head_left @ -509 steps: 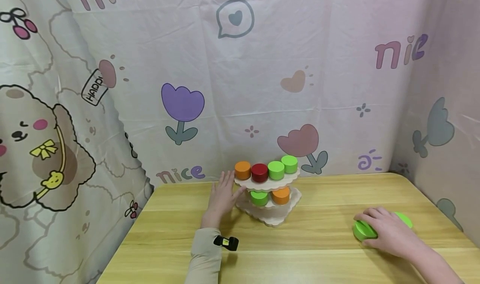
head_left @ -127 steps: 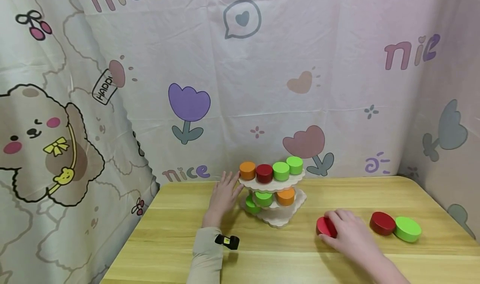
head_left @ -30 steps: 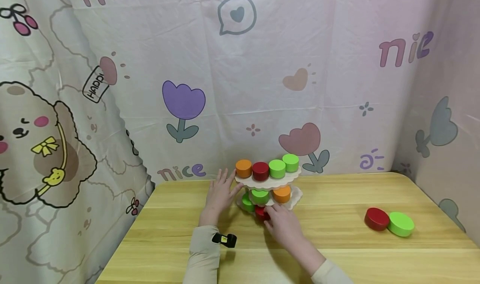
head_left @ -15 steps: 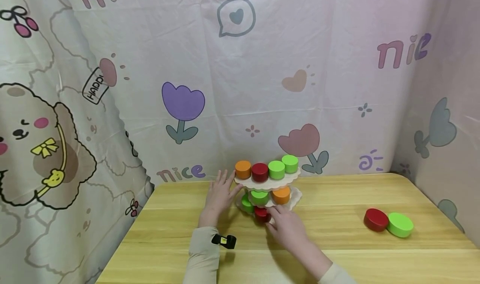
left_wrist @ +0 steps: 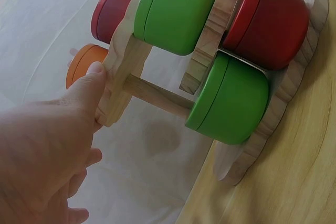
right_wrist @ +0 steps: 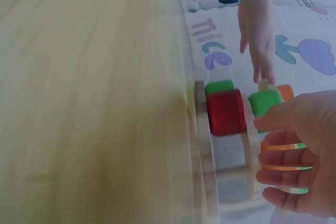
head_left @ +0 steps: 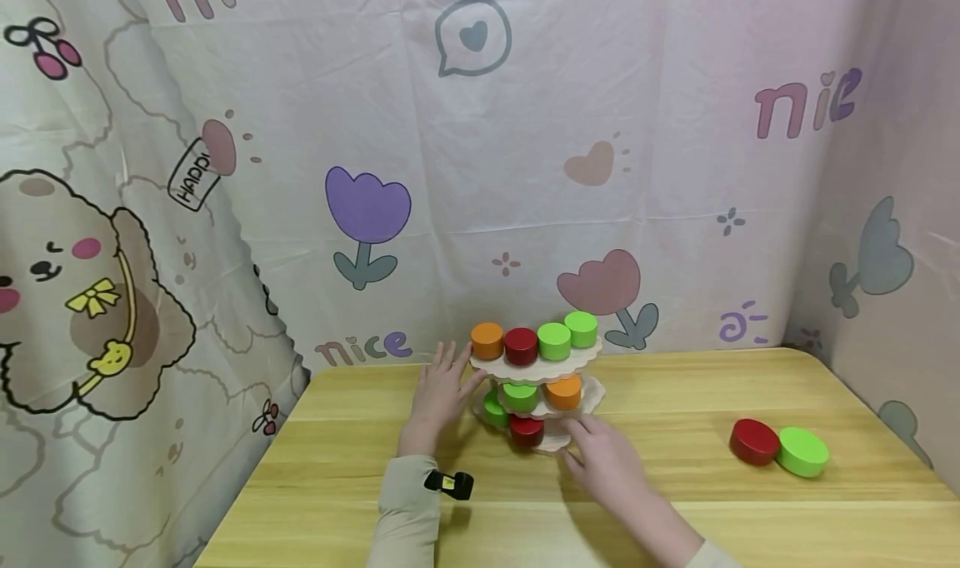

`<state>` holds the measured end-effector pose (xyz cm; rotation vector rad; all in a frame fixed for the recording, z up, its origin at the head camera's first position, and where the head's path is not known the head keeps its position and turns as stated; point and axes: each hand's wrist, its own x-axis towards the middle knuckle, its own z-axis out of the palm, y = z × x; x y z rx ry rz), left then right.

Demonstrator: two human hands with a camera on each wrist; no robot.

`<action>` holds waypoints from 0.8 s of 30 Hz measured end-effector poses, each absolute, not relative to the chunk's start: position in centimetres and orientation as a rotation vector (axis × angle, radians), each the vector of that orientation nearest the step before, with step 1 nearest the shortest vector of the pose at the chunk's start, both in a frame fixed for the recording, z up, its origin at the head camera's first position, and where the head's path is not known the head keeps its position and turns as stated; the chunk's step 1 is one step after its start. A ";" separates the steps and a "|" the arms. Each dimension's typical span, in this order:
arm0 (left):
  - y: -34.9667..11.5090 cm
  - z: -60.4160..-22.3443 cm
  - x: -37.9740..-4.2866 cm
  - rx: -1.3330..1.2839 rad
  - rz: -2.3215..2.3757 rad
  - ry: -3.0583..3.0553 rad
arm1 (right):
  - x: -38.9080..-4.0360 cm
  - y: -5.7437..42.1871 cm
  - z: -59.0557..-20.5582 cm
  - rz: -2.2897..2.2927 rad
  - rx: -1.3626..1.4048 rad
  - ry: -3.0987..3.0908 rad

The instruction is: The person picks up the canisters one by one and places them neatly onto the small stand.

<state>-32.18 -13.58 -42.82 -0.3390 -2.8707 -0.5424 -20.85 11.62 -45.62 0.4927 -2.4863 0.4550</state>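
Note:
A tiered wooden toy stand with scalloped shelves bears cup-shaped blocks. On its lowest shelf sit a red block and a green block, side by side in the left wrist view. My right hand is just right of the red block, apart from it, fingers relaxed and holding nothing. My left hand rests against the top shelf's left end, fingers spread. In the left wrist view its thumb touches that shelf beside an orange block.
The top shelf carries orange, red and two green blocks; the middle one shows a green block and an orange block. Another red block and a green block lie on the table at right. A printed curtain hangs behind.
Over the earlier frames, the green and red blocks came onto the lowest shelf. In the last half second my right hand let go of the red block and drew right. My left hand stays put.

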 end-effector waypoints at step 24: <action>-13.6 -42.9 -32.2 -0.346 -0.526 -2.868 | -20.0 20.4 -44.8 0.390 0.318 -2.545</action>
